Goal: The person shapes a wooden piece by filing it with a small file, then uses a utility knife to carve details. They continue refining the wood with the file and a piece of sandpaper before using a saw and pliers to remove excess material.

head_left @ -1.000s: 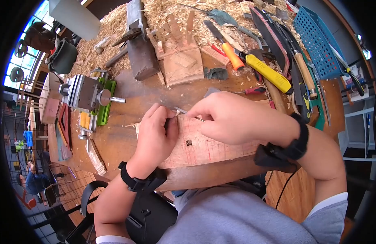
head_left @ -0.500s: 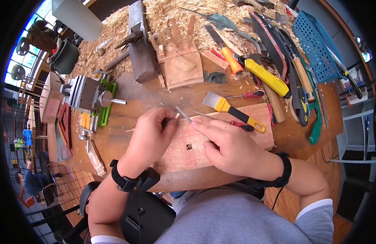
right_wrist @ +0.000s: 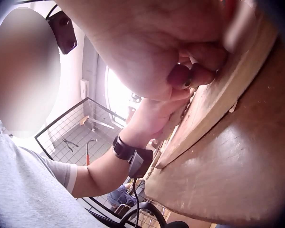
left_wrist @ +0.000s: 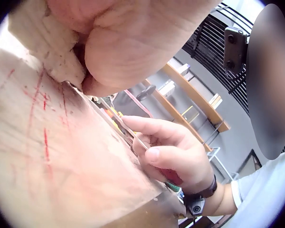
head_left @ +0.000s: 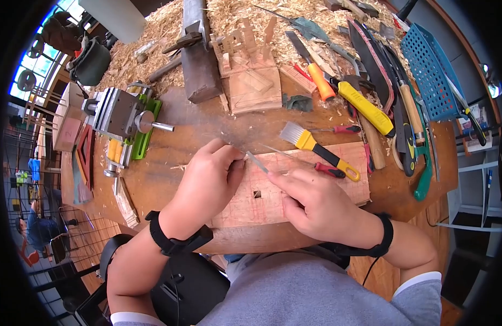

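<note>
My right hand [head_left: 327,204] holds a slim, flat metal file [head_left: 257,162], index finger laid along it. In the right wrist view, the dark red handle end [right_wrist: 179,76] shows in the palm. My left hand [head_left: 207,176] pinches a small pale wood piece [left_wrist: 45,42], mostly hidden from above by the fingers. The file's tip is right at the left fingertips, over the far left part of a board [head_left: 234,212] marked with red lines and cut with a small square hole [head_left: 257,194].
On the board's far right part lie a yellow-black brush [head_left: 316,146] and a red-handled tool [head_left: 329,170]. A metal vise [head_left: 118,117] stands left. Behind are a wooden model [head_left: 253,81], a heavy metal block [head_left: 202,76], wood shavings, a yellow cutter [head_left: 365,108] and a blue basket [head_left: 430,73].
My right hand has drawn back toward me from over the brush, uncovering it and the red-handled tool. The file still reaches the left fingertips. The head view has shifted slightly.
</note>
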Demonstrator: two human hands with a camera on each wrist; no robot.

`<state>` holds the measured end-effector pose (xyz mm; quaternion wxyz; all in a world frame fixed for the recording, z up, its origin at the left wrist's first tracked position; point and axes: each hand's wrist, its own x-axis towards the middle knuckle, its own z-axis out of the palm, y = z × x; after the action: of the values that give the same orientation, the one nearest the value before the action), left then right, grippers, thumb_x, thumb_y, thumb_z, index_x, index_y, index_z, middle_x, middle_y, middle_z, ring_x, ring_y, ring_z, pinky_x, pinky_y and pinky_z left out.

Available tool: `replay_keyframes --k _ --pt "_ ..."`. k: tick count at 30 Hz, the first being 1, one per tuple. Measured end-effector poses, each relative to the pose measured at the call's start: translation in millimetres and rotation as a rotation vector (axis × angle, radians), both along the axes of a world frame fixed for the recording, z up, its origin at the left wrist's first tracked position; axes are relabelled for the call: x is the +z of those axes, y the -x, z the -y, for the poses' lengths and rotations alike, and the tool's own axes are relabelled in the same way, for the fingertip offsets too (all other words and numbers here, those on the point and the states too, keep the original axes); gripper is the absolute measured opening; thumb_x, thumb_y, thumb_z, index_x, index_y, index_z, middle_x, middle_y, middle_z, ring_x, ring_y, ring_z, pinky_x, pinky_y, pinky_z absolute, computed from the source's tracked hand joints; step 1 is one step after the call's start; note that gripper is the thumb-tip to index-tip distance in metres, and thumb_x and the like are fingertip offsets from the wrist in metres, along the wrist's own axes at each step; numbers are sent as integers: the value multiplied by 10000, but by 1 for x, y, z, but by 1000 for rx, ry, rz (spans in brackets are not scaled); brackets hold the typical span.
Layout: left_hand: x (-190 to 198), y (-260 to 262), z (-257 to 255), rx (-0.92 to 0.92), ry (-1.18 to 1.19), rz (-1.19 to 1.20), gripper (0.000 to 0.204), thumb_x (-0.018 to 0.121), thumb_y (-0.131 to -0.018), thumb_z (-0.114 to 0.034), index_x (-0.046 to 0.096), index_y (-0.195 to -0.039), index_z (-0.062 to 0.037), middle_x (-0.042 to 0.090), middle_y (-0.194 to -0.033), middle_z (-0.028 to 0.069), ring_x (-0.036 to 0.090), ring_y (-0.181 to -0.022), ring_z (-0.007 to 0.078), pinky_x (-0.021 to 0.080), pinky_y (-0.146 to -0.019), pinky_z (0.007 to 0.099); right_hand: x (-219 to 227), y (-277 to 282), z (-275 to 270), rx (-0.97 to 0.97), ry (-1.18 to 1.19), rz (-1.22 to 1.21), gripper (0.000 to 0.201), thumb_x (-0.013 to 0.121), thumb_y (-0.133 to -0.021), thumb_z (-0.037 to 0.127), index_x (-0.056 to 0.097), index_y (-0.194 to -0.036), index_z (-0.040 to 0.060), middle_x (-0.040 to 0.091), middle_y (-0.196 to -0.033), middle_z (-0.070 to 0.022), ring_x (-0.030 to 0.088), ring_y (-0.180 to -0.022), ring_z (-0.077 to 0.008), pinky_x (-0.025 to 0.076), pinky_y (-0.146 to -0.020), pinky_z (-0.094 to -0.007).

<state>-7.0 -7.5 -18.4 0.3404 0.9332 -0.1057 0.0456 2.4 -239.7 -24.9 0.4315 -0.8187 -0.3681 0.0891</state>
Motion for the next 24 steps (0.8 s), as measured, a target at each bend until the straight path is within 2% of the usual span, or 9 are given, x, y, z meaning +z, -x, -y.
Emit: replay_keyframes --k 2,4,10,13,16,22,24 --pt "-1 0 1 3 -18 2 67 676 -840 -17 657 -901 5 613 -861 173 622 -794 372 521 -704 432 2 -1 -4 -2 5 -14 416 591 -827 4 622 -1238 -44 608 -886 -176 636 -779 -327 517 -690 -401" --pt "0 -1 2 11 -58 -15 85 689 -830 20 653 -907 20 628 -875 157 643 -777 330 515 -682 371 3 -2 -4 -6 13 -25 421 593 -823 -22 622 -1243 -45 609 -878 -168 629 -749 -311 505 -663 -388" --pt "0 1 6 -20 -101 9 84 689 -823 27 655 -898 11 626 -872 162 630 -768 353 512 -671 392 -2 -7 -3 17 -11 -64 409 582 -833 -16 623 -1238 -49 638 -946 -186 649 -812 -333 518 -712 -387" --pt "-2 0 6 -3 -25 -23 83 689 -820 33 660 -897 18 624 -862 161 630 -768 349 511 -670 391 -4 -8 -7 21 -56 -72 413 577 -831 -15 618 -1239 -59 643 -964 -203 650 -855 -354 519 -749 -393" --pt "2 0 6 -18 -54 -8 82 688 -819 40 667 -896 24 626 -854 159 634 -764 339 511 -671 379 2 -5 -1 38 -19 -98 414 575 -830 -11 612 -1238 -72 643 -957 -211 644 -866 -359 515 -758 -396" --pt "3 1 8 6 -28 -33 76 691 -816 43 674 -889 31 628 -855 158 636 -758 328 510 -671 367 -3 -11 -5 74 -58 -118 434 565 -834 -15 598 -1261 -82 633 -908 -197 636 -791 -322 503 -708 -391" --pt "2 2 7 19 -33 -30 77 692 -816 43 675 -890 33 627 -855 159 637 -758 327 511 -671 366 4 -4 1 24 -71 -215 444 565 -833 -12 596 -1271 -79 622 -876 -189 633 -743 -290 498 -675 -372"
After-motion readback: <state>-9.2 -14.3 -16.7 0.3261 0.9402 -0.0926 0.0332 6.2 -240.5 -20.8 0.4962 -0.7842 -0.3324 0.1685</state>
